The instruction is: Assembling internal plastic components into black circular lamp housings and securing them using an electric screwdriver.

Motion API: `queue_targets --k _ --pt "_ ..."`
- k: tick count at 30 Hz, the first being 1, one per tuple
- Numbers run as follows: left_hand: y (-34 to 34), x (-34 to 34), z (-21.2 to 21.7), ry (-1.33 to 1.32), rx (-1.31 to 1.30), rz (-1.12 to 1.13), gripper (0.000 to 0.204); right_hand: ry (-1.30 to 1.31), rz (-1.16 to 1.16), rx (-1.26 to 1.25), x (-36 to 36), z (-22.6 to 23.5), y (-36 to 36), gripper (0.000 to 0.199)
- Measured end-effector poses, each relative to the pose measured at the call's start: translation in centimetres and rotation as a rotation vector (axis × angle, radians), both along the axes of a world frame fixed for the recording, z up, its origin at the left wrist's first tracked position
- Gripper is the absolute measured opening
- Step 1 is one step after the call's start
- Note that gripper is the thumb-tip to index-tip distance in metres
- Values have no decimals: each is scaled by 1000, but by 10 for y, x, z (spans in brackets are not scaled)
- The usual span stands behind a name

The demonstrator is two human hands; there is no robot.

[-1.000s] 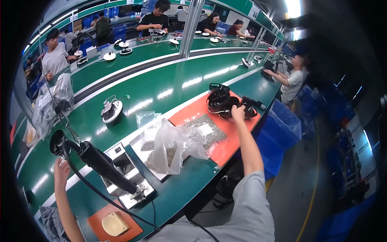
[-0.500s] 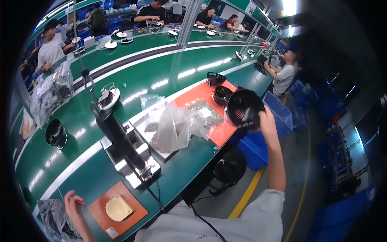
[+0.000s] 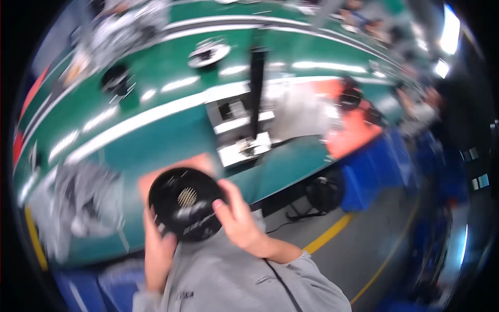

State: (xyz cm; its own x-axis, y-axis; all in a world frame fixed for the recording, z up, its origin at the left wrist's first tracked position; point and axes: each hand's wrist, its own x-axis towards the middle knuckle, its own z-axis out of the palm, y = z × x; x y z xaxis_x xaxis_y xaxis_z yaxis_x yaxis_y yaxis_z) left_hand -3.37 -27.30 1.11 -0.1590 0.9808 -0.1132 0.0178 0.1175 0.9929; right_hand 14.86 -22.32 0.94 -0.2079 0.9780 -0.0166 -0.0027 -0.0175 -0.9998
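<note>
A round black plastic housing, shaped like a bowl with a cluster of small vent holes at its bottom, is held between my two hands in front of my body. My left hand grips its left side from below. Closed on the right rim is my right hand, thumb lying over the edge. Under and behind the housing, part of an orange mat shows on the green bench; the cream block seen on it earlier is hidden.
Beyond the mat stands a metal fixture with a dark upright tool. Crumpled grey plastic bags lie at left. More black housings sit on a far orange sheet. Blue bins stand beside the bench at right.
The black housing has come from the far right to in front of me in my right hand. My left hand, free before, now holds its left side. The view has swung left.
</note>
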Motion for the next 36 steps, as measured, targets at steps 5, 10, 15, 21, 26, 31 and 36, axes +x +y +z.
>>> queue_targets --k 5,10,15,21,26,31,36 --pt "42 -24 -33 -222 -111 308 43 119 225 -160 -4 -26 8 43" --pt "45 -52 -57 -261 -152 329 47 -90 93 150 7 -81 25 35" --pt "65 -54 -72 -144 -165 244 52 76 78 223 -5 -106 48 40" --pt "45 -9 -49 25 -13 243 48 253 55 49 -29 -116 44 78" --pt "43 2 -69 -163 27 180 53 308 38 15 -35 -115 62 82" --pt "21 -59 -85 137 83 411 36 477 59 -17 -43 -112 60 68" --pt "12 -232 -130 1201 -26 746 40 450 69 -4 -65 -104 50 65"
